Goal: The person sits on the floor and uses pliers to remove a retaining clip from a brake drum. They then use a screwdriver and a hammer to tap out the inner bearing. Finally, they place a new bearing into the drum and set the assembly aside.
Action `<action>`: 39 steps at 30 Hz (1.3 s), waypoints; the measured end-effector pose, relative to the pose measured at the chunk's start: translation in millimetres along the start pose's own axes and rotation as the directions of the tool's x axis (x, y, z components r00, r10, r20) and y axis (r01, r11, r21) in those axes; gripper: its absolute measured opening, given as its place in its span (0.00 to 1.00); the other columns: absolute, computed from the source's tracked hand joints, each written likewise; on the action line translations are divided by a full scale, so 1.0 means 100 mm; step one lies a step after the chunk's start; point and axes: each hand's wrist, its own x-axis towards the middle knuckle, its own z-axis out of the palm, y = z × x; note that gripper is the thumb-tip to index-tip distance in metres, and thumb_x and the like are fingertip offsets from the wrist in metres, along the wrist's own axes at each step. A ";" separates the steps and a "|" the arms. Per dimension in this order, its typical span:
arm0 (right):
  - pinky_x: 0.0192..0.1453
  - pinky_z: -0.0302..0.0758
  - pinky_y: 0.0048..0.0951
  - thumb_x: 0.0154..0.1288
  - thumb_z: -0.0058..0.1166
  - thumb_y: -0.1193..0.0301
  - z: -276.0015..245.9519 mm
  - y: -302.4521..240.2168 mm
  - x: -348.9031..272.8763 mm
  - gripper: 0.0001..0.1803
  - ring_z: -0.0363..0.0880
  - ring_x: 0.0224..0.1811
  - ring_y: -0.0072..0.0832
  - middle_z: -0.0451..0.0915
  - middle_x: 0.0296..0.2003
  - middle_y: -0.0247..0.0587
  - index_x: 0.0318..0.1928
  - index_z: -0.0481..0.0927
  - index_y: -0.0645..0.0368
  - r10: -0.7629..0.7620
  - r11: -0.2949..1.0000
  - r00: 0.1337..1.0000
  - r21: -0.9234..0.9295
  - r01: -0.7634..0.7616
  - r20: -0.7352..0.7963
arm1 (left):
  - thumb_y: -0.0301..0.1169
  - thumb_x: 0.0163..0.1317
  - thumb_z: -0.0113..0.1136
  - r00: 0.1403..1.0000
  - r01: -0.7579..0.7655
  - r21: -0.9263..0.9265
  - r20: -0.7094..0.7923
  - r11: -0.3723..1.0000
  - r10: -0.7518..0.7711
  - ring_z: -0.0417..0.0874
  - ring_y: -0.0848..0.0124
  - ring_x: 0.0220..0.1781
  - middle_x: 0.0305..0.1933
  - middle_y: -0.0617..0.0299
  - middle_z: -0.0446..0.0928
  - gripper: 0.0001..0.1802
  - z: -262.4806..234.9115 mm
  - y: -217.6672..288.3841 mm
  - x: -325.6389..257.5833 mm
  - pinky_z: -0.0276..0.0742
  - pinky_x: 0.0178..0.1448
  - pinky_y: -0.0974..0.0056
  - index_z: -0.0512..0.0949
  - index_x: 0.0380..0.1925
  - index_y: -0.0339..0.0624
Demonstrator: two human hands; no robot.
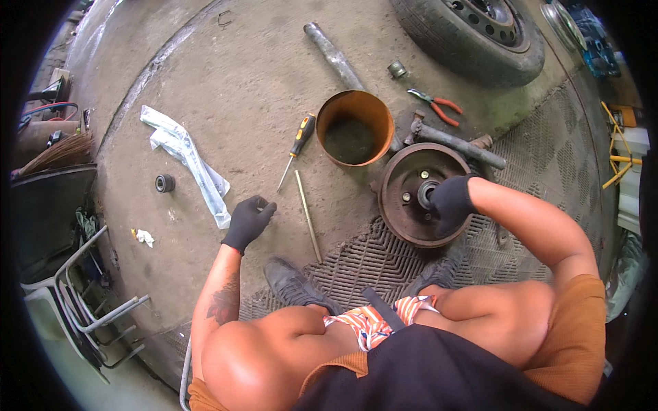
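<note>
A rusty brake drum (396,218) lies on a ribbed mat in front of me, with studs or bolt heads around its middle. My right hand (452,205), in a black glove, reaches onto the drum's centre beside a round metal hub or bearing (426,194). Its fingers are bunched downward there, and whatever they grip is hidden. To the left, my gloved left hand (251,222) hovers over the concrete with loosely bent fingers and nothing in it. Near it are a clear plastic sleeve (195,168), a thin metal rod (307,212) and a yellow-and-black screwdriver (299,140).
A rusty open cylinder (329,152) stands behind the drum. Beside it lie a hammer (452,139), red-handled pliers (439,106), a metal pipe (336,55) and a small socket (397,68). A wheel (452,41) is at back right, a black ring-shaped part (164,183) at left.
</note>
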 end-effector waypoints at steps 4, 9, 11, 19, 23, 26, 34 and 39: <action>0.53 0.79 0.41 0.56 0.60 0.40 -0.09 -0.08 0.00 0.30 0.85 0.46 0.45 0.87 0.41 0.48 0.42 0.89 0.55 -0.011 1.000 0.999 -0.029 0.010 -0.033 | 0.47 0.63 0.65 1.000 -0.007 -0.023 -0.018 1.000 0.007 0.88 0.61 0.31 0.28 0.52 0.85 0.21 0.02 -0.10 -0.02 0.80 0.41 0.58 0.83 0.33 0.37; 0.53 0.79 0.41 0.56 0.60 0.40 -0.04 0.00 0.07 0.30 0.85 0.46 0.45 0.87 0.41 0.49 0.42 0.89 0.54 0.003 0.999 1.000 0.050 -0.003 0.002 | 0.47 0.63 0.65 1.000 -0.002 -0.016 -0.017 1.000 0.002 0.87 0.60 0.31 0.28 0.51 0.85 0.21 0.06 -0.15 0.02 0.80 0.41 0.58 0.83 0.34 0.37; 0.52 0.79 0.41 0.56 0.60 0.40 -0.06 -0.02 0.10 0.30 0.85 0.45 0.45 0.87 0.41 0.49 0.42 0.89 0.54 -0.011 0.998 1.000 0.057 0.012 -0.016 | 0.47 0.63 0.65 1.000 -0.008 0.010 -0.023 1.000 0.009 0.87 0.60 0.32 0.29 0.51 0.85 0.21 0.02 -0.16 0.01 0.80 0.41 0.58 0.83 0.34 0.37; 0.49 0.80 0.43 0.56 0.59 0.41 -0.10 -0.07 -0.06 0.29 0.86 0.42 0.47 0.87 0.37 0.48 0.38 0.89 0.55 -0.037 0.999 0.997 -0.025 0.035 -0.066 | 0.47 0.63 0.65 0.999 -0.044 -0.003 -0.015 0.999 0.044 0.87 0.61 0.33 0.30 0.51 0.85 0.20 0.05 -0.14 0.06 0.80 0.42 0.57 0.84 0.32 0.38; 0.51 0.80 0.44 0.56 0.60 0.41 -0.10 -0.06 0.00 0.32 0.86 0.43 0.47 0.87 0.40 0.50 0.43 0.88 0.58 0.019 1.000 0.999 -0.003 -0.019 -0.043 | 0.47 0.62 0.65 1.000 0.009 -0.018 0.018 1.000 -0.009 0.87 0.61 0.34 0.31 0.51 0.85 0.20 0.02 -0.03 0.04 0.80 0.43 0.57 0.84 0.33 0.38; 0.50 0.80 0.43 0.56 0.61 0.41 -0.08 -0.07 0.00 0.31 0.86 0.43 0.47 0.87 0.39 0.50 0.43 0.88 0.58 -0.015 0.999 0.999 0.049 0.017 -0.044 | 0.47 0.62 0.65 1.000 0.005 -0.023 0.030 1.000 -0.004 0.87 0.60 0.35 0.31 0.50 0.85 0.20 0.00 -0.06 0.06 0.80 0.43 0.57 0.84 0.33 0.38; 0.52 0.80 0.42 0.54 0.61 0.40 -0.14 -0.09 -0.05 0.31 0.86 0.44 0.46 0.87 0.40 0.51 0.40 0.89 0.57 -0.022 0.999 1.000 -0.029 0.022 -0.005 | 0.47 0.62 0.64 1.000 -0.013 -0.035 0.026 0.999 0.014 0.87 0.58 0.36 0.32 0.49 0.85 0.21 0.11 -0.14 0.05 0.80 0.44 0.57 0.84 0.34 0.37; 0.52 0.80 0.44 0.54 0.61 0.40 0.02 0.03 0.07 0.32 0.85 0.45 0.48 0.87 0.40 0.53 0.42 0.88 0.58 -0.042 0.999 0.997 0.030 0.044 -0.065 | 0.46 0.62 0.65 1.000 0.001 -0.014 0.015 1.000 -0.001 0.87 0.60 0.35 0.32 0.49 0.85 0.20 0.08 -0.09 0.00 0.80 0.43 0.57 0.84 0.34 0.37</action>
